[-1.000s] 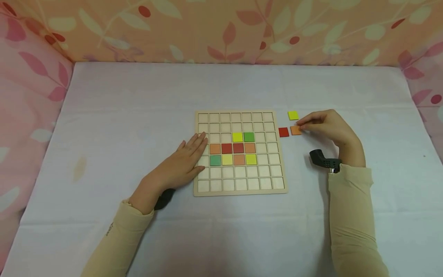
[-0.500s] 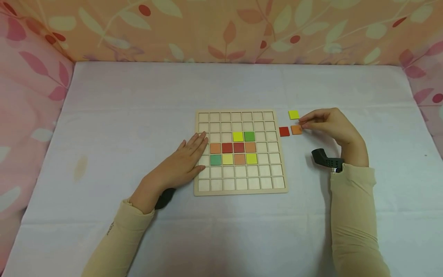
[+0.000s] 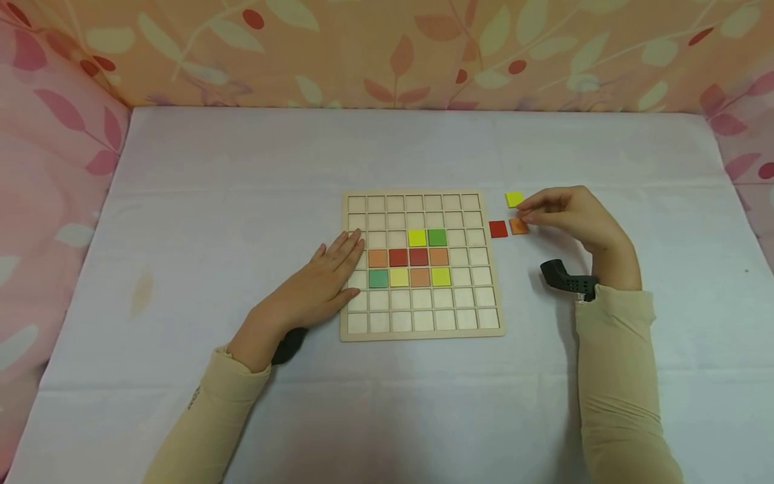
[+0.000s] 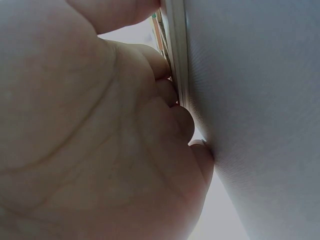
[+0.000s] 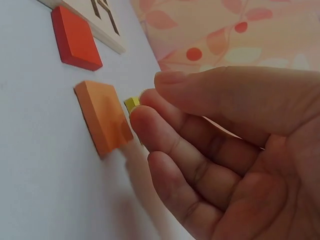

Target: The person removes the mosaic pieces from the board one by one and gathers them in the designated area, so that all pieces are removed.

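My left hand point(image 3: 317, 282) lies flat with straight fingers over the left edge of a square wooden grid board point(image 3: 492, 335). In the left wrist view, fingertips point(image 4: 182, 122) rest at the side of the board point(image 4: 175, 45). My right hand point(image 3: 577, 218) hovers right of the board, fingers loosely bent, nothing between them. Its fingertips overlap the corners of an orange tile point(image 3: 518, 227) and a yellow tile point(image 3: 513, 199). In the right wrist view, the orange tile point(image 5: 102, 117) lies flat just beyond the fingers, and the yellow tile point(image 5: 131, 104) is mostly hidden behind them.
A red tile point(image 3: 498, 229) lies between the board and the orange tile. Several coloured tiles, among them a green tile point(image 3: 437, 237) and a teal tile point(image 3: 377, 278), sit in the board's middle cells. Patterned cloth point(image 3: 338, 54) walls the white table's point(image 3: 242, 161) back and sides.
My right hand has shifted slightly, drifting right and then back left, its fingertips now nearer the yellow tile. The left hand keeps its place on the board. The tiles lie as before.
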A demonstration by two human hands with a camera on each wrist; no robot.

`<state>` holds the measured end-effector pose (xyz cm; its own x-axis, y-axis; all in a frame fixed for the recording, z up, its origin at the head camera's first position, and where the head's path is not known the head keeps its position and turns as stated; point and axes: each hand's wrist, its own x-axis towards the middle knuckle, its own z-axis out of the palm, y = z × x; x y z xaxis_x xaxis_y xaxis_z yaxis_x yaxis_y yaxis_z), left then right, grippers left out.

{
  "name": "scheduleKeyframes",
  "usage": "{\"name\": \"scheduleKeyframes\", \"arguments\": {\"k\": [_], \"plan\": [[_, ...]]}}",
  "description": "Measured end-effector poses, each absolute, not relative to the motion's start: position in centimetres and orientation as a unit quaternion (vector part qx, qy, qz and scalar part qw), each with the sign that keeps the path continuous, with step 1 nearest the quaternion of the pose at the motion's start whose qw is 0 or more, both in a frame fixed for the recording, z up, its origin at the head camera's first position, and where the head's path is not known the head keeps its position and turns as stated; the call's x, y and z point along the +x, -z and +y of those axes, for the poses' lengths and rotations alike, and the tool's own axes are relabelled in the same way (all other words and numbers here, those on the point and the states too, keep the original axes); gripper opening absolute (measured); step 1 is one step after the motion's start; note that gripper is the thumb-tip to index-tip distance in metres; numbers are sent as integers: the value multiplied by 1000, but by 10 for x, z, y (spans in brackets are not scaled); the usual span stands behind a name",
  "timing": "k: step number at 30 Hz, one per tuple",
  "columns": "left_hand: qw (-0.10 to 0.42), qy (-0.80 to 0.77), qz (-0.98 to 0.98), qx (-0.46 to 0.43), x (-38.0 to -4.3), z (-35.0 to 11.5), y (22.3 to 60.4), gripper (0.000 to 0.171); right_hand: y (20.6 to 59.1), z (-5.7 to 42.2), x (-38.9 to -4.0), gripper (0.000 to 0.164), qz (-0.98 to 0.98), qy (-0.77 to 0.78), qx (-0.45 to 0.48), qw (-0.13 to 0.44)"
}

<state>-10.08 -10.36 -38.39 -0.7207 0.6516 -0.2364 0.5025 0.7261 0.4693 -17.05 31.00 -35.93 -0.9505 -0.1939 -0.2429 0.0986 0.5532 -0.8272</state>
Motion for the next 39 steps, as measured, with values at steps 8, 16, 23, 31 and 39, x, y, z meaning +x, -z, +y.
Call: {"name": "scheduleKeyframes", "arguments": {"k": [8,16,23,31,39], "plan": [[198,-186,909,316,-101,-104,384,72,359,296,-172,21,842,515,-44,155],[201,-186,909,314,-102,-103,383,73,358,275,-172,21,834,524,-59,164],[201,-183,909,315,-102,-103,383,72,361,260,-172,20,831,522,-73,176],[201,-181,909,316,-102,-103,384,72,363,246,-170,18,830,517,-100,187],[204,-184,908,316,-101,-103,383,72,364,238,-168,19,813,536,-117,195]]}}
